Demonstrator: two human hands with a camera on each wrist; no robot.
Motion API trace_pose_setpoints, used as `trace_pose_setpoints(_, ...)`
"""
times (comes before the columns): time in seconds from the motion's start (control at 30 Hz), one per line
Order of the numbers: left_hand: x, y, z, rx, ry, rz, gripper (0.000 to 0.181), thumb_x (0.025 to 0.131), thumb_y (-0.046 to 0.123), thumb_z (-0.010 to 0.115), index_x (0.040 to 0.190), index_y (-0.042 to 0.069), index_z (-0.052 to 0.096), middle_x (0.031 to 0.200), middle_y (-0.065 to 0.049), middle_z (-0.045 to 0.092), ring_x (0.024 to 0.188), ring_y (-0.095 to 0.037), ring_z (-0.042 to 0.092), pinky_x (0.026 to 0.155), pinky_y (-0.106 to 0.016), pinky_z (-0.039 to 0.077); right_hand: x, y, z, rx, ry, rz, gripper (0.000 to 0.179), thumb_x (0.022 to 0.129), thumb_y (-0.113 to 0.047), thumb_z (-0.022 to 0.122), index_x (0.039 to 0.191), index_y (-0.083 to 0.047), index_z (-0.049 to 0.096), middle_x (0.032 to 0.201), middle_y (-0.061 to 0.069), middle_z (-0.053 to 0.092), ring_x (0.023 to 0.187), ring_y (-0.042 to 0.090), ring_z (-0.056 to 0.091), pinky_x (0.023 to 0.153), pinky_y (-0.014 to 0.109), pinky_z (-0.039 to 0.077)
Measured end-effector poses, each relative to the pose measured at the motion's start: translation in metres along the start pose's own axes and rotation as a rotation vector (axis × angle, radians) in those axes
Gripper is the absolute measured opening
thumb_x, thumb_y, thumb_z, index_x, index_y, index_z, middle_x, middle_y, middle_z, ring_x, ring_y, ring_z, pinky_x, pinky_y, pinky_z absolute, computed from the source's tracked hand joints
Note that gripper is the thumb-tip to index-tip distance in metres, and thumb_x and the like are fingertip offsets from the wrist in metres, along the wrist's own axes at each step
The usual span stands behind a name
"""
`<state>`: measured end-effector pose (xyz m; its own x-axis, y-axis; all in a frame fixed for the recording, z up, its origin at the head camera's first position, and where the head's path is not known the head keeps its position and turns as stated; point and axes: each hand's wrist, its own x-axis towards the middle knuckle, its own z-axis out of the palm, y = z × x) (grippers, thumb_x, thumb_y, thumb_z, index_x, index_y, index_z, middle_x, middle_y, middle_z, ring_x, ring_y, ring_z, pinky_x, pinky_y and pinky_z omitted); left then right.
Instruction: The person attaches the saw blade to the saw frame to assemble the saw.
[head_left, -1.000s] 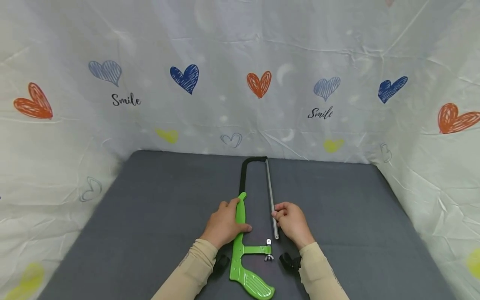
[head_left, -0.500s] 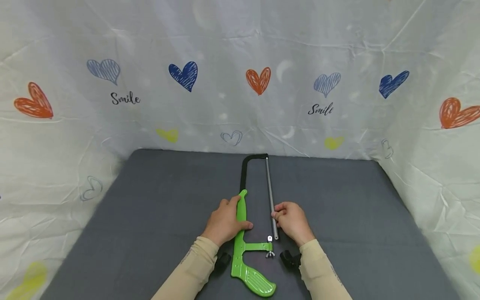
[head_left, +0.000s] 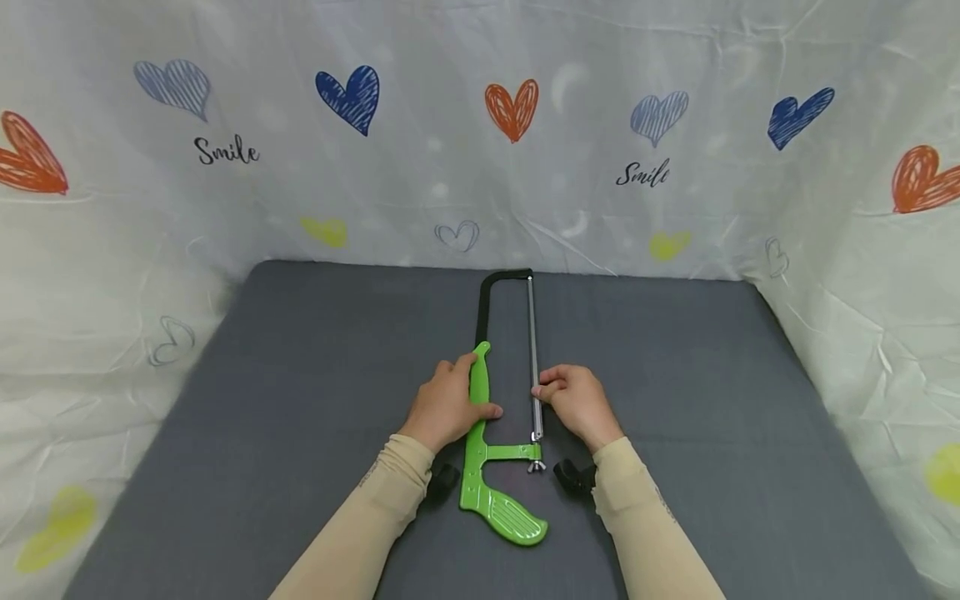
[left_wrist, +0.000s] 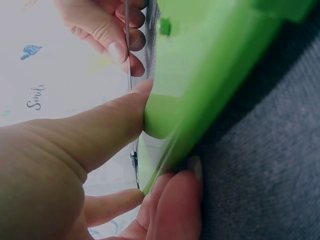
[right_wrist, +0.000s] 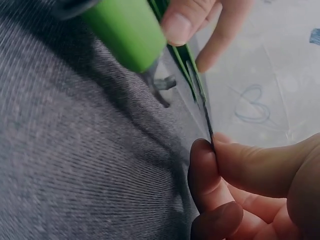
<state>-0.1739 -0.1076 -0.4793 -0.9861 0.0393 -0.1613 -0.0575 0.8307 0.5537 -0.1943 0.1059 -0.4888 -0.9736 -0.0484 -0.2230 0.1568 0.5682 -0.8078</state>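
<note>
A hacksaw with a green frame (head_left: 473, 475) and a black front bow (head_left: 483, 312) lies on the grey cloth, its handle (head_left: 516, 520) toward me. My left hand (head_left: 442, 406) grips the green frame above the crossbar (head_left: 512, 452), thumb on one side and fingers round the other. My right hand (head_left: 581, 403) pinches the thin silver blade (head_left: 532, 333) between thumb and forefinger, near its near end. The blade's far end meets the bow's tip. Its near end overlaps the metal stud (head_left: 536, 437) on the crossbar. A wing nut (head_left: 536, 467) sits behind that stud.
Grey cloth (head_left: 337, 350) covers the table. Behind it hangs a pale sheet (head_left: 405, 183) printed with hearts. Black wrist cameras, the left (head_left: 442, 482) and the right (head_left: 574, 477), sit low beside the saw.
The blade's near end has moved left from beside the stud to over it, with the right hand shifting along. The head view has tilted down; the left hand keeps its grip.
</note>
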Motion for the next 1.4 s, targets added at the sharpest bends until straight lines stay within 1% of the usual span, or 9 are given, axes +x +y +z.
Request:
trace_pose_setpoints(0.27, 0.001, 0.000, -0.003, -0.001, 0.004, 0.005, 0.099, 0.088, 0.045, 0.091, 0.167, 0.010, 0.041, 0.144, -0.027, 0.057, 0.097, -0.041, 0.069, 0.084, -0.051, 0.060, 0.000, -0.005, 0.001, -0.060, 0.011, -0.011, 0.022, 0.100, -0.022, 0.079, 0.116, -0.007, 0.077, 0.093, 0.006, 0.079, 0.085, 0.022, 0.068, 0.076, 0.033, 0.050)
trace_pose_setpoints(0.47, 0.001, -0.001, -0.005, 0.003, 0.007, 0.014, 0.100, 0.089, 0.046, 0.090, 0.167, 0.010, 0.040, 0.142, -0.027, 0.057, 0.096, -0.039, 0.069, 0.084, -0.051, 0.060, 0.000, -0.008, 0.002, -0.090, 0.016, 0.024, 0.032, 0.102, -0.026, 0.078, 0.127, -0.008, 0.071, 0.093, 0.009, 0.074, 0.081, 0.023, 0.066, 0.073, 0.036, 0.051)
trace_pose_setpoints(0.77, 0.000, -0.007, -0.011, -0.031, 0.005, 0.004, 0.099, 0.089, 0.047, 0.089, 0.168, 0.012, 0.039, 0.128, -0.019, 0.061, 0.094, -0.032, 0.068, 0.082, -0.048, 0.059, 0.001, -0.016, 0.005, -0.141, 0.026, 0.004, 0.034, 0.103, -0.029, 0.077, 0.128, -0.008, 0.069, 0.090, 0.007, 0.072, 0.076, 0.022, 0.066, 0.069, 0.034, 0.049)
trace_pose_setpoints(0.87, -0.007, -0.012, -0.013, -0.050, -0.004, 0.007, 0.102, 0.089, 0.047, 0.089, 0.169, 0.010, 0.036, 0.132, -0.021, 0.059, 0.103, -0.035, 0.070, 0.090, -0.050, 0.059, -0.001, -0.016, 0.009, -0.145, 0.031, -0.017, 0.033, 0.103, -0.030, 0.076, 0.127, -0.008, 0.069, 0.088, 0.007, 0.072, 0.075, 0.021, 0.066, 0.067, 0.033, 0.049)
trace_pose_setpoints(0.97, -0.020, -0.019, -0.014, -0.074, -0.023, -0.003, 0.106, 0.087, 0.047, 0.091, 0.169, 0.009, 0.036, 0.135, -0.021, 0.058, 0.111, -0.036, 0.069, 0.095, -0.051, 0.058, -0.005, -0.014, 0.012, -0.146, 0.031, -0.033, 0.032, 0.105, -0.032, 0.074, 0.126, -0.009, 0.070, 0.086, 0.006, 0.070, 0.073, 0.019, 0.066, 0.066, 0.033, 0.049)
trace_pose_setpoints(1.07, -0.036, -0.025, -0.011, -0.098, -0.048, 0.001, 0.106, 0.084, 0.047, 0.094, 0.167, 0.009, 0.039, 0.131, -0.016, 0.061, 0.106, -0.030, 0.068, 0.092, -0.049, 0.058, -0.014, -0.009, 0.012, -0.151, 0.035, -0.034, 0.032, 0.106, -0.036, 0.071, 0.124, -0.010, 0.070, 0.083, 0.005, 0.068, 0.070, 0.018, 0.063, 0.064, 0.032, 0.047)
trace_pose_setpoints(1.17, -0.048, -0.028, -0.007, -0.124, -0.063, 0.034, 0.103, 0.083, 0.045, 0.095, 0.166, 0.011, 0.044, 0.124, -0.010, 0.062, 0.099, -0.024, 0.065, 0.089, -0.046, 0.056, -0.028, -0.003, 0.006, -0.166, 0.029, -0.033, 0.031, 0.106, -0.038, 0.070, 0.119, -0.011, 0.071, 0.080, 0.004, 0.064, 0.067, 0.019, 0.058, 0.063, 0.033, 0.045)
trace_pose_setpoints(1.27, -0.054, -0.027, -0.003, -0.141, -0.063, 0.067, 0.099, 0.084, 0.041, 0.095, 0.164, 0.012, 0.047, 0.123, -0.007, 0.063, 0.099, -0.021, 0.064, 0.089, -0.044, 0.056, -0.047, 0.004, 0.000, -0.163, -0.014, -0.047, 0.028, 0.105, -0.036, 0.071, 0.114, -0.010, 0.073, 0.081, 0.003, 0.064, 0.068, 0.018, 0.056, 0.064, 0.033, 0.045)
trace_pose_setpoints(1.4, -0.057, -0.027, 0.000, -0.134, -0.068, 0.075, 0.096, 0.084, 0.039, 0.095, 0.164, 0.013, 0.048, 0.124, -0.006, 0.064, 0.100, -0.020, 0.065, 0.089, -0.044, 0.056, -0.067, 0.016, -0.002, -0.117, -0.098, -0.079, 0.020, 0.103, -0.028, 0.074, 0.114, -0.011, 0.074, 0.086, 0.000, 0.067, 0.070, 0.014, 0.055, 0.066, 0.031, 0.045)
